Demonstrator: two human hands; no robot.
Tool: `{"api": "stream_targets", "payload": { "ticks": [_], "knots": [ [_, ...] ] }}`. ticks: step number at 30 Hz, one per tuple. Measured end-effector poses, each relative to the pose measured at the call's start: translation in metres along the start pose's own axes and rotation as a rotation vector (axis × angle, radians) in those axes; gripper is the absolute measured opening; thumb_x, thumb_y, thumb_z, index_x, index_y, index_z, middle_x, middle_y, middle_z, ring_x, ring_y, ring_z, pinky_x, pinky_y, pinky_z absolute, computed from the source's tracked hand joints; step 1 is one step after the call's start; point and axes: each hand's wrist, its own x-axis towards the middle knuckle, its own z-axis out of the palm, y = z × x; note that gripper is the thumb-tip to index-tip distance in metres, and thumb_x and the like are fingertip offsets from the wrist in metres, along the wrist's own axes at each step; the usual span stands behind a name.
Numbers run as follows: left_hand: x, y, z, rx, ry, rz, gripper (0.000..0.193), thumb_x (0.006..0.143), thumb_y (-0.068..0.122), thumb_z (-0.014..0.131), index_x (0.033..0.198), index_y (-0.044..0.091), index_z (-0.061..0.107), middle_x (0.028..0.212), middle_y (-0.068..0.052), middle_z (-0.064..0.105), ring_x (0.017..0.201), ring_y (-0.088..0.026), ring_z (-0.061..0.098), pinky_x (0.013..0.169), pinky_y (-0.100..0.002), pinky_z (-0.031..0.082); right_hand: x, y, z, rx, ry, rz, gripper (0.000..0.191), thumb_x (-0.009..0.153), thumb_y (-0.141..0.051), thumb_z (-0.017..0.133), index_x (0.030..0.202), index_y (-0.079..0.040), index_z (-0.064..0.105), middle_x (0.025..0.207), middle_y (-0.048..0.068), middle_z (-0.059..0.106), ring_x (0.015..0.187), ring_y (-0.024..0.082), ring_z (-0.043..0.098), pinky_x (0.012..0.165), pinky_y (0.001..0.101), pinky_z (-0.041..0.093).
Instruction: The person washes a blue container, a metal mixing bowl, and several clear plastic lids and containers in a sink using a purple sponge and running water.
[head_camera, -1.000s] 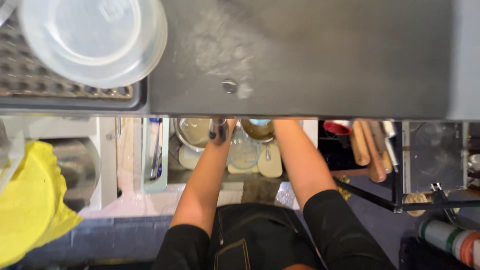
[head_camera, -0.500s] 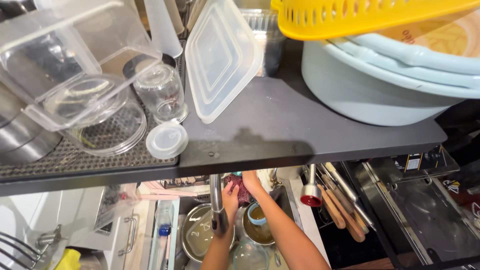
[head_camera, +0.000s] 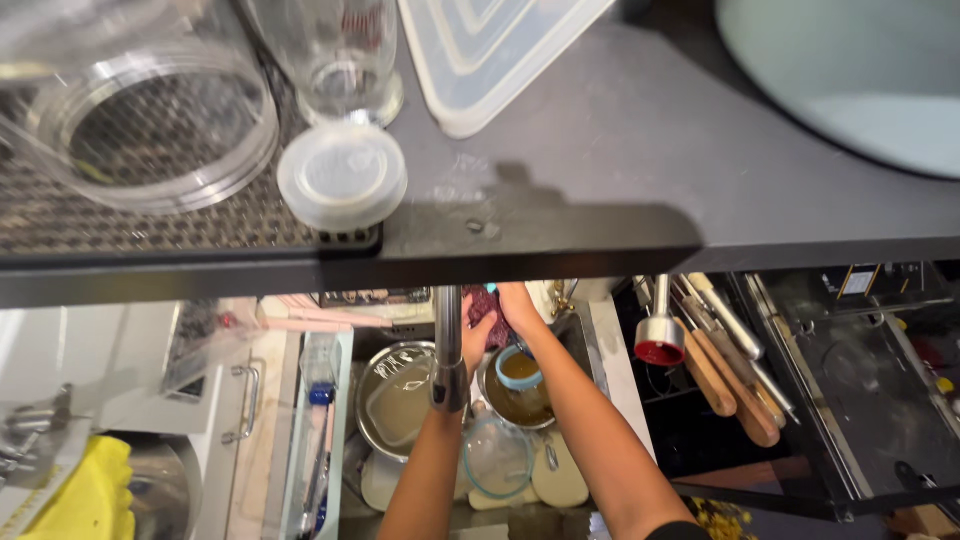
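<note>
Shelf: nearest our camera we see the dark shelf (head_camera: 600, 190), with a round white lid (head_camera: 342, 176) at its front edge, a clear glass (head_camera: 335, 55) behind it, a clear round container (head_camera: 140, 120) on the mesh mat to the left and a flat plastic lid (head_camera: 490, 50) leaning further back.
Faucet: below the shelf edge the metal faucet (head_camera: 449, 350) hangs over the sink (head_camera: 585, 340).
Left hand: our left hand (head_camera: 478, 335) is just beside the faucet, fingers closed on a dark red cloth (head_camera: 484, 303).
Right hand: our right hand (head_camera: 518, 308) touches the same cloth from the other side; we cannot tell how tightly it grips.
Cup: a blue-rimmed cup (head_camera: 520, 368) of brownish liquid sits right under both hands, inside a metal pot (head_camera: 515, 400).
Sink contents: a steel bowl (head_camera: 397, 400) lies left of the faucet, a glass lid (head_camera: 497, 455) nearer the body.
Utensils: wooden-handled knives (head_camera: 725, 375) hang to the right.
Change: compared with half a second ago, our view has dropped closer to the shelf; the yellow basket and pale tubs have left the top of the frame. The hands stay together at the cloth above the cup, so we judge the wiping or wringing goes on.
</note>
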Motion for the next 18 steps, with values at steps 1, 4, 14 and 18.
{"api": "stream_targets", "payload": {
  "ticks": [1,4,14,18],
  "knots": [
    [0.002,-0.003,-0.003,0.002,-0.002,0.004,0.061,0.09,0.005,0.071,0.146,-0.002,0.048,0.126,-0.015,0.067,0.111,-0.021,0.066,0.095,-0.034,0.055,0.0,0.003,0.001,-0.01,0.001,0.012,0.05,0.106,-0.03,0.048,0.14,0.006,0.053,0.145,0.016,0.056,0.135,0.026,0.048,0.115,0.035,0.034],
    [0.006,-0.012,-0.011,-0.045,-0.017,0.082,0.056,0.092,0.007,0.072,0.143,-0.004,0.052,0.125,-0.015,0.067,0.111,-0.021,0.065,0.095,-0.034,0.055,0.003,0.012,0.004,-0.067,-0.012,-0.006,0.049,0.105,-0.029,0.049,0.139,0.005,0.053,0.144,0.017,0.056,0.134,0.027,0.049,0.114,0.0359,0.035],
    [0.009,-0.019,-0.019,0.138,-0.05,-0.008,0.055,0.089,0.015,0.072,0.139,-0.001,0.057,0.127,-0.015,0.068,0.115,-0.024,0.064,0.101,-0.039,0.052,0.007,0.012,-0.002,0.256,-0.066,0.167,0.044,0.098,-0.02,0.064,0.136,0.003,0.06,0.136,0.015,0.062,0.127,0.026,0.055,0.109,0.0368,0.042],
    [0.019,-0.022,-0.017,0.37,0.067,0.156,0.056,0.084,0.011,0.076,0.136,0.001,0.056,0.127,-0.014,0.066,0.116,-0.022,0.063,0.101,-0.037,0.05,0.012,0.019,-0.009,0.523,-0.003,0.331,0.043,0.091,-0.017,0.07,0.131,-0.003,0.061,0.133,0.012,0.062,0.123,0.024,0.057,0.106,0.0398,0.046]
  ]
}}
